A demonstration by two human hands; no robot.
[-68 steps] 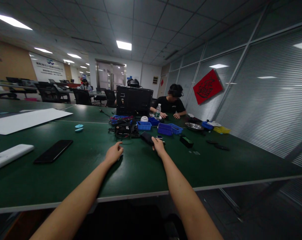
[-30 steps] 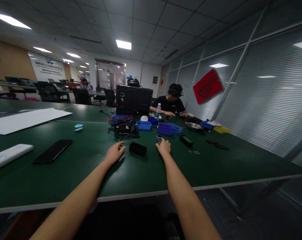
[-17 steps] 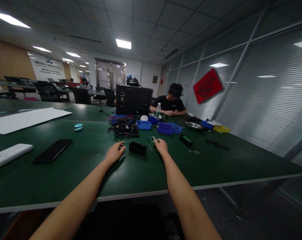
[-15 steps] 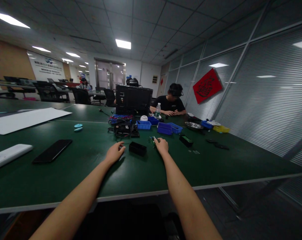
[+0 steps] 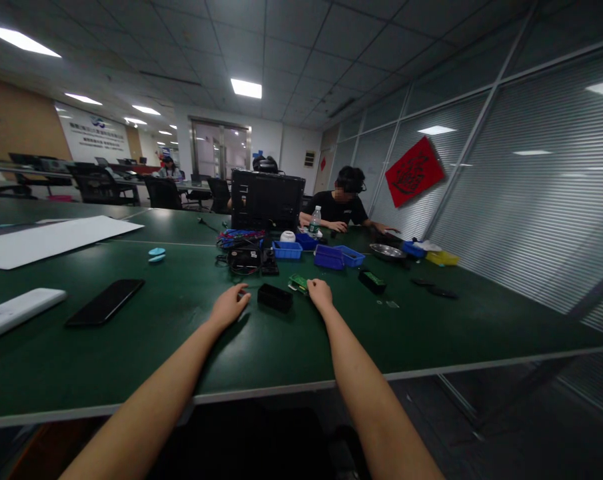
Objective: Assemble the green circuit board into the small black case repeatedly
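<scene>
My right hand (image 5: 320,293) has its fingers closed on the near right end of a green circuit board (image 5: 298,284), which shows its flat face and some pale parts along its edge. Just left of the board stands an open-topped black plastic case (image 5: 274,298) on the table. My left hand (image 5: 230,305) rests on the table to the left of that case, fingers loosely curled and apart, holding nothing. Farther right lies a second black case (image 5: 372,281) with a green board in it.
Blue trays (image 5: 287,250), a black adapter with cables (image 5: 245,260) and a monitor (image 5: 268,200) stand beyond my hands. A metal bowl (image 5: 388,252) is at the right. A phone (image 5: 105,302) lies left on the green table (image 5: 181,347). A co-worker (image 5: 338,207) sits opposite.
The circuit board in my right hand has turned so its green face shows, and the hand has shifted slightly left. My left hand stays put. The co-worker's one arm has reached outward to the right.
</scene>
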